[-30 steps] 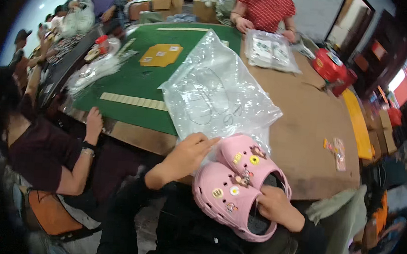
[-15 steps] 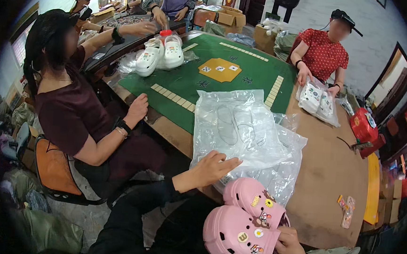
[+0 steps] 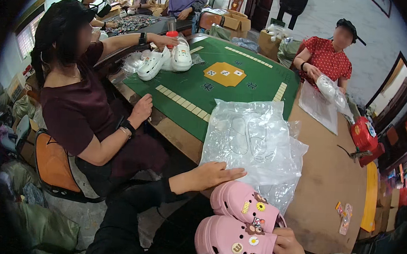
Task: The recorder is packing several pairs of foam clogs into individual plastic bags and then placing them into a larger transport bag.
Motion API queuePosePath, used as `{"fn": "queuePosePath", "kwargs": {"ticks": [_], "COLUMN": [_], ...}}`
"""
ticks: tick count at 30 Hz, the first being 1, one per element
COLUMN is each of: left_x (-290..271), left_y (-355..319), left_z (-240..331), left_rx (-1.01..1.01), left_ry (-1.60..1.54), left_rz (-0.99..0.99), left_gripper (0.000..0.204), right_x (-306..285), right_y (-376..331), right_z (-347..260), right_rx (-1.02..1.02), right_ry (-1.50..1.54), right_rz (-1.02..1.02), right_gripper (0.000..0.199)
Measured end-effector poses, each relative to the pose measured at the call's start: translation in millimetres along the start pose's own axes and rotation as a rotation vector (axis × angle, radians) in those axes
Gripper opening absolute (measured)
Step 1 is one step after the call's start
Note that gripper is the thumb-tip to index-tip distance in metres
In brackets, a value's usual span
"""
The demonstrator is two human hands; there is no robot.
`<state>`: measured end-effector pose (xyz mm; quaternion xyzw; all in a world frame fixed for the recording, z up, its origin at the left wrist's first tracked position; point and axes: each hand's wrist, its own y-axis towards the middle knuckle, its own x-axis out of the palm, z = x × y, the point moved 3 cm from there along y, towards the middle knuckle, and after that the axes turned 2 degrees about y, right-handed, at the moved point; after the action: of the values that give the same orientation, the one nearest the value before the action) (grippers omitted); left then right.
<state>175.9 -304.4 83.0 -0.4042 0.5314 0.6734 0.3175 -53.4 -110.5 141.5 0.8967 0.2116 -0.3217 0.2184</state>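
A pair of pink clogs (image 3: 243, 238) with charms on the uppers is held near my lap, toes to the left. My right hand (image 3: 289, 245) is closed on their heel end; the fingertips inside are hidden. Just beyond the clogs, clear plastic bags (image 3: 255, 135) with a shoe outline printed on top lie flat on the table. My left hand (image 3: 209, 177) is open, its fingers stretched along the near edge of the bags, above the clogs' toes. Whether it touches the plastic I cannot tell.
The table (image 3: 321, 196) has a green mat (image 3: 187, 90). White clogs (image 3: 153, 67) stand at far left beside a red-lidded jar (image 3: 172, 35), which a seated person's hand reaches. Across, a person in red (image 3: 326, 55) handles a bagged item. A phone (image 3: 345, 219) lies right.
My left hand has flattened along the bag's edge. The clogs have shifted slightly left. The person in red has lifted the packed item, and the person at left has reached to the jar.
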Motion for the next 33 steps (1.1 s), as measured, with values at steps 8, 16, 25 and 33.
{"fn": "queuePosePath", "kwargs": {"ticks": [8, 16, 25, 33], "left_x": [-22.1, -19.4, -27.8, -20.8], "left_y": [3.1, 16.1, 22.2, 21.4], "left_z": [6.4, 30.0, 36.6, 29.6], "left_rx": [0.051, 0.174, 0.144, 0.011], "left_ry": [-0.049, -0.119, -0.255, -0.226], "left_rz": [0.007, -0.094, -0.090, 0.184], "left_gripper": [0.057, 0.059, 0.072, 0.059], "right_x": [2.5, -0.3, 5.0, 13.3], "right_y": [-1.5, -12.6, -11.0, -24.0], "right_z": [-7.9, 6.4, 16.7, 23.2], "right_rx": [0.035, 0.431, 0.288, 0.204], "right_ry": [-0.041, 0.024, -0.253, -0.442], "right_rz": [0.002, 0.238, 0.390, 0.128], "right_gripper": [0.025, 0.024, 0.025, 0.031]}}
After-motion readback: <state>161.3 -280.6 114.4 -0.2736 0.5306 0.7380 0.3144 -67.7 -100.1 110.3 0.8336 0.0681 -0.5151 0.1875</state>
